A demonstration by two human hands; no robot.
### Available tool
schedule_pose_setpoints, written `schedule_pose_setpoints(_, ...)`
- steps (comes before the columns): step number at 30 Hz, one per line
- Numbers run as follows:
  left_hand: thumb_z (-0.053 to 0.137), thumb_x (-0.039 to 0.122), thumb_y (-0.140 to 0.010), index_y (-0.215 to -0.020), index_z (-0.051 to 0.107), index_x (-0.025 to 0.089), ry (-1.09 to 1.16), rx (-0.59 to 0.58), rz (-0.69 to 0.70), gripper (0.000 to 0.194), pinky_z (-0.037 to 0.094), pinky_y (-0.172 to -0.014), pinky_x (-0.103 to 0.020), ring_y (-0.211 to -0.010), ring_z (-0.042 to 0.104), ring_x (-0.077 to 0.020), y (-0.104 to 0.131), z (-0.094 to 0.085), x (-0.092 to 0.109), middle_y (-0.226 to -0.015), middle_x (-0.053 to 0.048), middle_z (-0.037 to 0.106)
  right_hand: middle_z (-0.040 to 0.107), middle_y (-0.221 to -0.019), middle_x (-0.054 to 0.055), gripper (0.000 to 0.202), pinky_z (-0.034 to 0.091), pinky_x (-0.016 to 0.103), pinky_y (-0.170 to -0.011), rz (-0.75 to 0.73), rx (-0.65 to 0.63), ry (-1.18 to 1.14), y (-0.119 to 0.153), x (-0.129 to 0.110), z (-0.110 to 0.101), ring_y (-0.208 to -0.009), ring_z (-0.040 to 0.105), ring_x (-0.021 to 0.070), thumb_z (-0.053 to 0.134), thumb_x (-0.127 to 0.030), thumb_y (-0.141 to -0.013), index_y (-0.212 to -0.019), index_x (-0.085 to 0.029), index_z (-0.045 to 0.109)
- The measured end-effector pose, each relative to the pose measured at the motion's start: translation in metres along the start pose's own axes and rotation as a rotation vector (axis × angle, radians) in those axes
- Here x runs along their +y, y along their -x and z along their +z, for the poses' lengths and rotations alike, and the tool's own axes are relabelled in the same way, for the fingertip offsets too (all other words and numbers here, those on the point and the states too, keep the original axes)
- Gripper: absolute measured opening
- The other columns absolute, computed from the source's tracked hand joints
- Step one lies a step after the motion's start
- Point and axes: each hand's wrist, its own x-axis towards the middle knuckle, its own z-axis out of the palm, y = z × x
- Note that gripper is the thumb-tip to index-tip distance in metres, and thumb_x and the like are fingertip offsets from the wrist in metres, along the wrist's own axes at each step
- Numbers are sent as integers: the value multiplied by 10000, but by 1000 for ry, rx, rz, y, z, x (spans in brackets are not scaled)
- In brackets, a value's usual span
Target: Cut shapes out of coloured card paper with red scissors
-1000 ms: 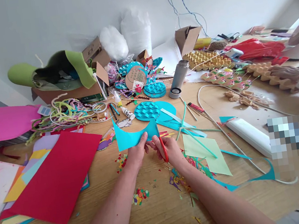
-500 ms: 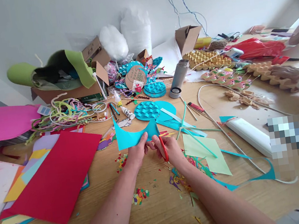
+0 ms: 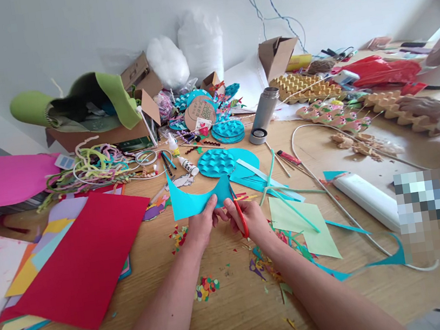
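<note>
A blue paper piece [image 3: 192,201] with a curved cut-out along its top edge is pinched in my left hand [image 3: 207,222], near its lower right part. My right hand [image 3: 250,220] grips red-handled scissors [image 3: 243,222], whose blades point up at the paper's right edge. Just beyond the paper lies a round blue embossed disc [image 3: 215,163], partly over a smooth blue paper shape [image 3: 247,162]. Small colored paper scraps [image 3: 207,288] are scattered on the table around my forearms.
Red paper [image 3: 86,260] tops a stack on the left. Behind stand a silver bottle [image 3: 264,115] and glue bottles [image 3: 188,165]. A pale green sheet [image 3: 306,224] and a white device [image 3: 366,201] lie right. Another person's hand [image 3: 427,106] touches egg-carton material [image 3: 392,108].
The scissors' blades have opened a little at the paper's right edge. Both hands stay in nearly the same place.
</note>
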Motion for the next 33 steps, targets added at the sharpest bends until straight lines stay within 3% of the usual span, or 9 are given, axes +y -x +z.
schedule_pose_setpoints(20, 660, 506, -680, -538, 557, 190, 2, 100, 2, 362, 276, -385, -245, -366, 439, -100, -1, 1, 3, -445, -7, 579, 538, -429, 6, 543, 325, 215, -397, 44, -55, 23, 1, -6, -1, -396, 489, 126, 535, -638, -813, -558, -159, 571)
schedule_pose_setpoints(25, 668, 506, -654, -514, 541, 190, 29, 215, 3, 368, 283, -389, -237, -377, 452, -102, -3, 0, 6, -433, -14, 584, 520, -402, 4, 572, 314, 215, -354, 111, -74, -26, 2, -5, 1, -349, 474, 125, 525, -682, -793, -563, -160, 572)
schedule_pose_setpoints(29, 662, 495, -648, -506, 518, 198, 55, 302, 20, 360, 281, -383, -239, -359, 424, -92, -7, -1, 4, -419, 1, 575, 490, -396, -10, 573, 298, 213, -333, 63, -128, -90, 5, -7, 2, -329, 450, 113, 547, -690, -775, -534, -170, 540)
schedule_pose_setpoints(33, 658, 486, -653, -502, 506, 201, 29, 278, 31, 356, 283, -383, -246, -363, 419, -93, -6, 0, 4, -423, 2, 574, 493, -402, -11, 556, 314, 209, -335, 21, -126, -119, 7, -10, 2, -335, 463, 113, 568, -673, -772, -534, -172, 537)
